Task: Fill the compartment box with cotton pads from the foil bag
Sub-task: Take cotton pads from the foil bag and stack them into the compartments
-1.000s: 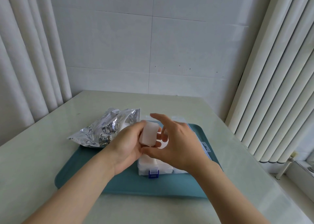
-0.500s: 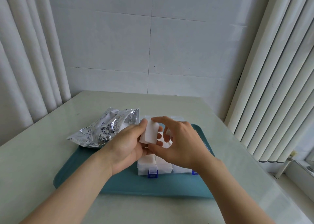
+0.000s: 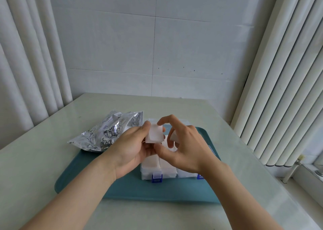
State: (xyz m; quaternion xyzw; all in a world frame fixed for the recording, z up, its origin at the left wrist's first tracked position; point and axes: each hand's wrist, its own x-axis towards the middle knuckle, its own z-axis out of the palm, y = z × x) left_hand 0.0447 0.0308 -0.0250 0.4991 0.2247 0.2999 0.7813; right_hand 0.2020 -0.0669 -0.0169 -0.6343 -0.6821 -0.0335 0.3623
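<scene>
Plain indoor room, home or office unclear: white tiled wall [image 3: 122,46], pale vertical blinds [image 3: 279,72] on both sides, glossy pale table [image 3: 52,168] between them.

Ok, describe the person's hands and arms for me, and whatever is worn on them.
Nothing worn shows. The left hand and right hand are bare: no gloves or rings in view. The left forearm and right forearm are bare down to the picture's bottom edge, with no sleeve, watch or bracelet at either wrist.
</scene>
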